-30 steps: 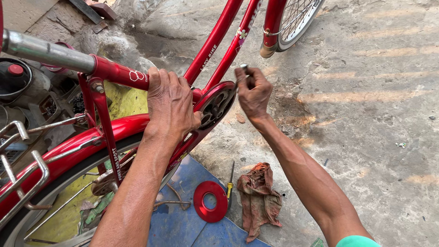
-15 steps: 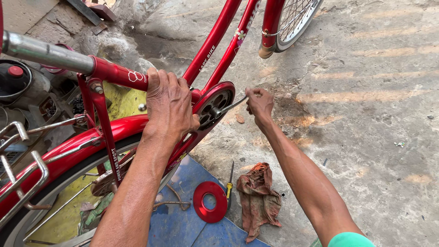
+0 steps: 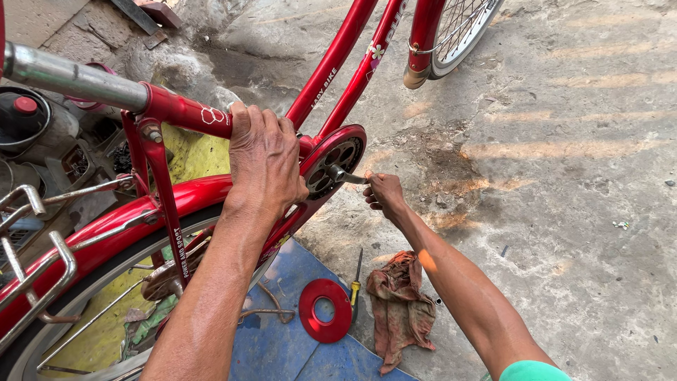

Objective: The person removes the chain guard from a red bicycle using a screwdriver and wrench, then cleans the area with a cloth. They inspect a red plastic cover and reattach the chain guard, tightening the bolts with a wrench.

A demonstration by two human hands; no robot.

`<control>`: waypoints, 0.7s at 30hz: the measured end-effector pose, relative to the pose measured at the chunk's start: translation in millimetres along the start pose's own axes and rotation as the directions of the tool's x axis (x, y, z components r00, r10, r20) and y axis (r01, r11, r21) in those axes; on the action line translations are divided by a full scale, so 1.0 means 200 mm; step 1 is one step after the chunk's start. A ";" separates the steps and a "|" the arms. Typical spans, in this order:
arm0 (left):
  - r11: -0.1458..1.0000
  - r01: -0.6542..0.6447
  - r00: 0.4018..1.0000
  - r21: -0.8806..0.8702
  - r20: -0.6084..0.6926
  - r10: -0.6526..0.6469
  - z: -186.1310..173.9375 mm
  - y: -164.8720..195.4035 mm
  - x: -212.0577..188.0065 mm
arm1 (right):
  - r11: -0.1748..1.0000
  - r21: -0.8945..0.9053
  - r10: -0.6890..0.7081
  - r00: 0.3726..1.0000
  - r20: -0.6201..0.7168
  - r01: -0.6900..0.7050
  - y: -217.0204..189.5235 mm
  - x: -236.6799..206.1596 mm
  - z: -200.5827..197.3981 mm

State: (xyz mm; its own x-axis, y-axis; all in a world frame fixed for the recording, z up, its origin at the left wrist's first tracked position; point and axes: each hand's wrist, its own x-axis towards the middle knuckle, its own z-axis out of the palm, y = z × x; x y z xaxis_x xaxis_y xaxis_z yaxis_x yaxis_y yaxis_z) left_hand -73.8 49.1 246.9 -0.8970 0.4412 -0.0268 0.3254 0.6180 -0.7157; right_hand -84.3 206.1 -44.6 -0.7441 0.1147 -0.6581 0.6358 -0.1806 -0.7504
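Since half a second ago our right hand (image 3: pixel 384 194) has dropped lower beside the chain guard (image 3: pixel 333 159), and the crank arm (image 3: pixel 347 176) it holds now points down toward it rather than up. Our right fingers are curled shut around the outer end of that metal crank arm, which sticks out from the round red chain guard at the middle of the red bicycle (image 3: pixel 176 204). Our left hand (image 3: pixel 264 166) lies over the frame just above the rear mudguard, fingers wrapped down tight on the red tube. On the concrete floor below, a red disc (image 3: pixel 325 310) rests at the edge of a blue mat (image 3: pixel 282 353), with a screwdriver (image 3: pixel 356 286) and a crumpled rag (image 3: pixel 400 307) just beside it.
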 end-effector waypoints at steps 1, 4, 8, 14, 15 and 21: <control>1.000 -0.003 1.000 -0.001 0.009 0.003 0.00 0.00 0.00 | 1.000 -0.023 0.001 1.000 -0.004 -0.001 -0.01 -0.01 0.00; 1.000 -0.008 1.000 -0.001 0.025 0.008 0.00 0.00 0.00 | 0.996 -0.033 -0.085 0.995 -0.059 0.083 -0.03 -0.04 0.00; 1.000 0.000 1.000 0.014 0.001 0.000 0.01 0.00 0.01 | 0.970 -0.141 -0.207 0.976 -0.071 0.196 -0.02 -0.09 0.02; 1.000 0.030 0.999 -0.005 0.036 -0.029 0.02 0.01 0.02 | 0.910 -0.218 -0.352 0.935 0.045 0.353 0.00 -0.06 -0.02; 0.999 0.040 0.999 -0.009 0.023 -0.040 0.02 0.01 0.02 | 0.894 -0.251 -0.366 0.928 0.071 0.372 0.01 -0.05 -0.03; 0.999 0.041 0.999 -0.013 -0.013 -0.041 0.04 0.02 0.02 | 0.783 -0.475 -0.354 0.916 0.189 0.401 0.08 -0.07 0.00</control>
State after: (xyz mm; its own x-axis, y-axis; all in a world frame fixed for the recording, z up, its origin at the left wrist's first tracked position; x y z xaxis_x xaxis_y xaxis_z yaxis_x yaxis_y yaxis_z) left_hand -78.4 48.0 239.5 -0.9055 0.4241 0.0115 0.2926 0.6439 -0.7069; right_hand -62.6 201.7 -47.3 -0.9455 -0.0154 -0.3252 0.2970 0.3682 -0.8810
